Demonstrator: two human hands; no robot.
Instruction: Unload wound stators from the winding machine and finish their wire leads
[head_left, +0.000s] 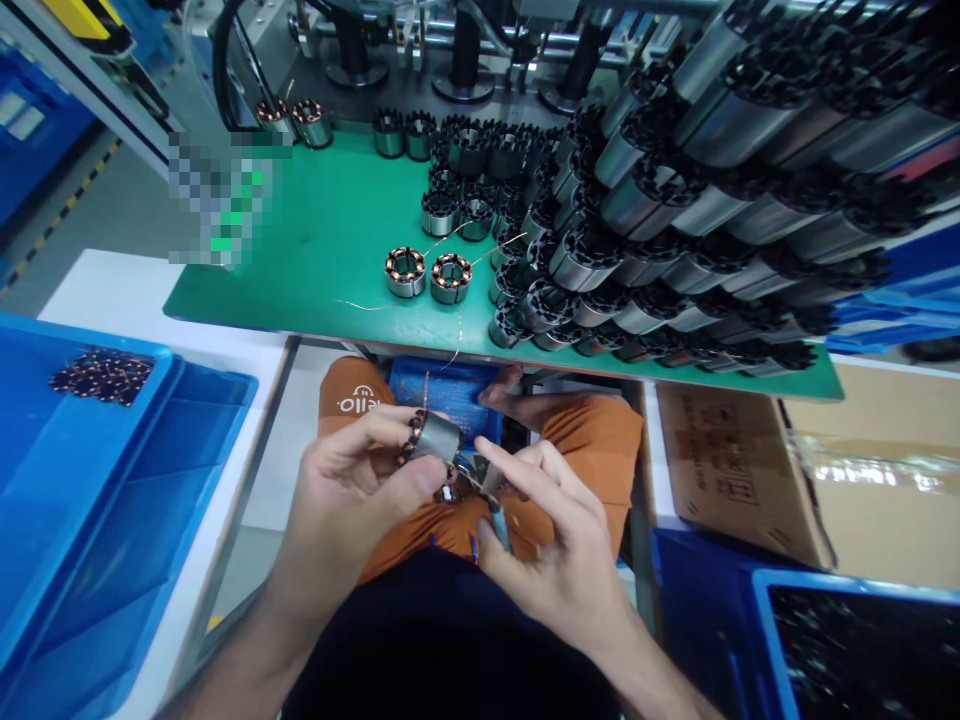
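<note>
The left hand [352, 495] gripped a copper-wound stator [438, 436] just short of the green worktop [315, 230]; the right hand [559, 530] grasped blue-handled cutters [499, 522] close beside it. Two similar stators [451, 291] stood near the front edge.

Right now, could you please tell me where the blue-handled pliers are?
In the head view, the blue-handled pliers are just below centre, in the right hand, immediately right of the wire-wound stator that the left hand holds.
</note>
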